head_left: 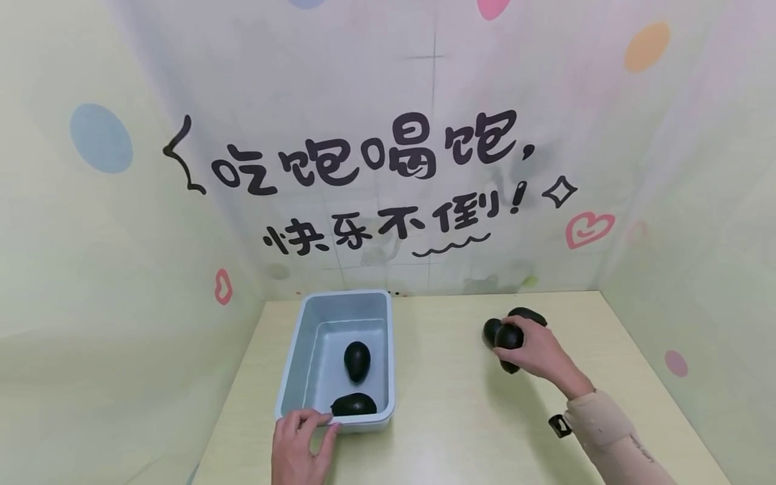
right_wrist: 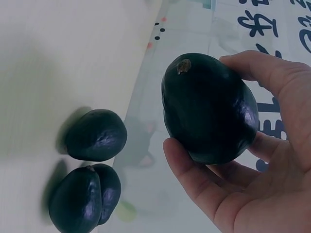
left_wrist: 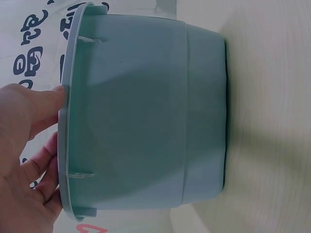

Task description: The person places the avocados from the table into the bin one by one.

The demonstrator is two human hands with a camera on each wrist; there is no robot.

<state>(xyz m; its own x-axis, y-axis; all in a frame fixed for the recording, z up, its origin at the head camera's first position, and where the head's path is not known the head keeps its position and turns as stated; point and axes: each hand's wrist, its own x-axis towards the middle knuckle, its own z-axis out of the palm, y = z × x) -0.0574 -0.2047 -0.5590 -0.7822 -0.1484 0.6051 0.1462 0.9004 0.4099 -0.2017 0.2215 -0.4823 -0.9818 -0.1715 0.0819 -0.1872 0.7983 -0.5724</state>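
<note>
My right hand [head_left: 541, 351] holds a dark green avocado [right_wrist: 209, 107] above the table's right side, thumb on one side and fingers on the other. Near it, several more avocados lie close together on the table; the right wrist view shows one avocado [right_wrist: 96, 136] apart from two touching ones. At the left stands a light blue plastic box [head_left: 391, 357], with my left hand [head_left: 296, 450] gripping its near rim. Inside the box lie two avocados: one avocado [head_left: 358, 362] near the middle, another avocado [head_left: 354, 405] against the near wall, partly hidden by the rim.
The pale wooden table [head_left: 442, 397] reaches back to a printed wall sheet [head_left: 376, 81] with black lettering. Similar sheets enclose both sides. A small black object [head_left: 559, 426] shows at my right sleeve cuff [head_left: 597, 417].
</note>
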